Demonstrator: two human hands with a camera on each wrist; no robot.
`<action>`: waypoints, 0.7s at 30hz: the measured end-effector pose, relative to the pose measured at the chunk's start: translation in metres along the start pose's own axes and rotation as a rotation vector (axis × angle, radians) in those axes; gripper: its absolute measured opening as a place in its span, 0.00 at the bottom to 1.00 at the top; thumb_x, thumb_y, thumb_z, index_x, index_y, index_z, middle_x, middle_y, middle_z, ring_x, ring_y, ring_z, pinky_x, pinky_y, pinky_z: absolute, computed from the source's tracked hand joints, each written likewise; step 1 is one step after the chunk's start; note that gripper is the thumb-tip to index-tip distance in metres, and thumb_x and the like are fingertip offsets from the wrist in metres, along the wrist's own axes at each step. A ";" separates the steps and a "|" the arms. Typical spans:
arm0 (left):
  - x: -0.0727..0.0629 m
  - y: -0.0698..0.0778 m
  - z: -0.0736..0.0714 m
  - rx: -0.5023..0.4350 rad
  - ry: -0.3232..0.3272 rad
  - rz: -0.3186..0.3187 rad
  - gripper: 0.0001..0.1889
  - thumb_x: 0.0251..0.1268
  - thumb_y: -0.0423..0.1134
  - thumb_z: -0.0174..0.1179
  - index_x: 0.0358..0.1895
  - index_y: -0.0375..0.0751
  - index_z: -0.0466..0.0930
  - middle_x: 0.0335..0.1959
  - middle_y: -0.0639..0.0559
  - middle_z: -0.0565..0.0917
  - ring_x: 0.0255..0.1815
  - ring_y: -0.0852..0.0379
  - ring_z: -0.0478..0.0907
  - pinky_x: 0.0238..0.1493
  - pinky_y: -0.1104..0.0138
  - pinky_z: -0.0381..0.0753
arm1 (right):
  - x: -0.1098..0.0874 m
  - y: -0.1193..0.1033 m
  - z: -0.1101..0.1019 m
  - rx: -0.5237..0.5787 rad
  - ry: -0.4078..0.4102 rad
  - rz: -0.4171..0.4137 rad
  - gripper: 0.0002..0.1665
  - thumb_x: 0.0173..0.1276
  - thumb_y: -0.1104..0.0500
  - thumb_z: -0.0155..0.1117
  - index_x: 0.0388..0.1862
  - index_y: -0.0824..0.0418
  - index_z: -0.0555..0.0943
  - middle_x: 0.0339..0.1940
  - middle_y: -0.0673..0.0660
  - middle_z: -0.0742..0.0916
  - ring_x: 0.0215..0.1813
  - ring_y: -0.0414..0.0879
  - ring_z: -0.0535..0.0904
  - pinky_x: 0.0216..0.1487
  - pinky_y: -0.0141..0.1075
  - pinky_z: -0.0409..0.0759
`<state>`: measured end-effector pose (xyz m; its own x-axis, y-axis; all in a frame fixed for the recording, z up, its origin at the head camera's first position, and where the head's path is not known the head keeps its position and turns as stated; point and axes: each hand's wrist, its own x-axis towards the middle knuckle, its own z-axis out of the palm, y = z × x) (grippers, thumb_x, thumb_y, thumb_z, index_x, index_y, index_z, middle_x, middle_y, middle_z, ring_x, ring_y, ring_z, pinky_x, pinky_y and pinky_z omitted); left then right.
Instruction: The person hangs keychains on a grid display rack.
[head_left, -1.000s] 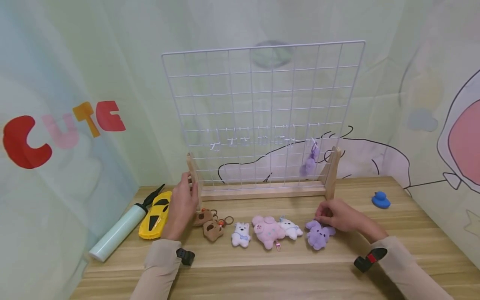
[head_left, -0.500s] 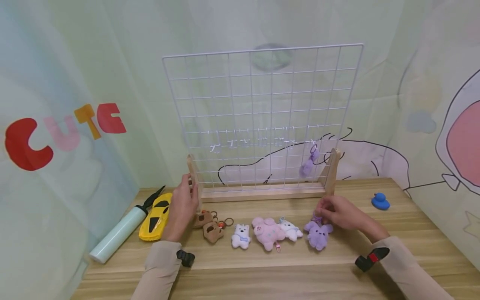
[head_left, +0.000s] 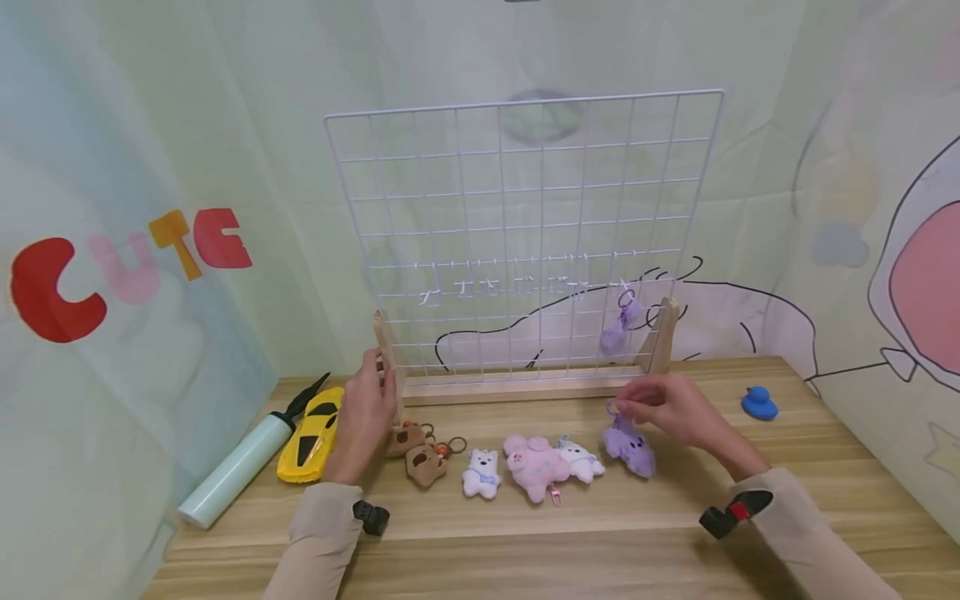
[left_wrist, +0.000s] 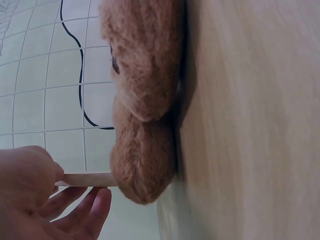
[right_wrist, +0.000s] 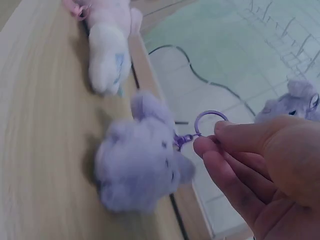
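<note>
My right hand [head_left: 675, 412] pinches the purple key ring [right_wrist: 209, 114] of a purple plush keychain [head_left: 630, 452] between thumb and index finger. The plush hangs tilted below the fingers, close over the table. Another purple plush keychain [head_left: 617, 332] hangs from a hook low on the right side of the white wire grid rack [head_left: 525, 102]. My left hand [head_left: 365, 408] grips the left wooden upright [left_wrist: 90, 179] of the rack's stand, thumb on one side and fingers on the other. Two brown plush keychains [head_left: 425, 464] lie right beside this hand.
A white bear plush [head_left: 482, 475], a pink plush [head_left: 536, 468] and a second white plush [head_left: 582, 461] lie in a row before the rack. Several white hooks [head_left: 525, 286] line the grid. A yellow toy car [head_left: 311, 435], a pump [head_left: 240, 467] and a blue duck [head_left: 760, 403] flank it.
My right hand has moved slightly up and left with the key ring; the purple plush has tipped and shifted along with it. My left hand stays on the upright.
</note>
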<state>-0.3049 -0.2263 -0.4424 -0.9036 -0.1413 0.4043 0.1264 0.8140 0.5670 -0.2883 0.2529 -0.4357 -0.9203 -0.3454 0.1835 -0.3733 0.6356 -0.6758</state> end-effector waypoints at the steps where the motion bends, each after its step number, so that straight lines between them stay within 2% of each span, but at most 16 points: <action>1: 0.000 0.000 0.000 0.001 0.001 -0.002 0.21 0.88 0.40 0.53 0.74 0.34 0.66 0.56 0.29 0.87 0.42 0.38 0.90 0.40 0.50 0.94 | 0.001 -0.002 0.000 0.013 0.004 -0.005 0.07 0.75 0.57 0.75 0.49 0.56 0.91 0.41 0.53 0.95 0.40 0.42 0.92 0.42 0.35 0.92; 6: 0.000 -0.001 0.001 -0.002 0.008 0.003 0.21 0.88 0.39 0.53 0.74 0.33 0.66 0.55 0.29 0.87 0.42 0.38 0.90 0.40 0.49 0.94 | 0.003 -0.015 -0.004 0.102 0.041 0.013 0.09 0.75 0.54 0.75 0.49 0.57 0.91 0.41 0.54 0.95 0.40 0.48 0.92 0.43 0.46 0.94; 10: 0.000 0.001 0.003 -0.003 0.010 0.012 0.21 0.88 0.39 0.53 0.74 0.33 0.66 0.56 0.28 0.87 0.43 0.37 0.90 0.42 0.48 0.94 | 0.002 -0.026 -0.013 0.157 0.101 0.034 0.14 0.76 0.51 0.75 0.52 0.58 0.90 0.42 0.57 0.95 0.43 0.55 0.92 0.42 0.42 0.93; 12: 0.000 0.001 0.003 0.001 0.010 0.012 0.22 0.88 0.39 0.53 0.74 0.33 0.66 0.57 0.29 0.86 0.43 0.38 0.90 0.43 0.48 0.94 | 0.002 -0.033 -0.017 0.177 0.127 0.032 0.15 0.76 0.49 0.74 0.52 0.58 0.90 0.44 0.58 0.94 0.45 0.55 0.92 0.43 0.39 0.92; 16: 0.000 0.001 0.003 0.009 0.009 0.000 0.22 0.89 0.40 0.53 0.75 0.34 0.66 0.55 0.30 0.87 0.43 0.38 0.89 0.43 0.48 0.94 | 0.007 -0.047 -0.022 0.209 0.167 0.010 0.16 0.77 0.47 0.73 0.52 0.57 0.90 0.47 0.58 0.94 0.47 0.53 0.91 0.47 0.39 0.93; 21: -0.001 0.000 0.004 0.011 0.013 -0.007 0.22 0.89 0.41 0.52 0.76 0.35 0.65 0.55 0.30 0.87 0.44 0.38 0.89 0.44 0.47 0.93 | 0.015 -0.065 -0.025 0.235 0.246 -0.025 0.16 0.78 0.48 0.72 0.52 0.59 0.90 0.48 0.60 0.94 0.42 0.47 0.91 0.45 0.37 0.93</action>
<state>-0.3059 -0.2242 -0.4461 -0.8992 -0.1545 0.4093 0.1149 0.8193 0.5618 -0.2806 0.2239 -0.3715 -0.9227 -0.1635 0.3492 -0.3849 0.4431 -0.8096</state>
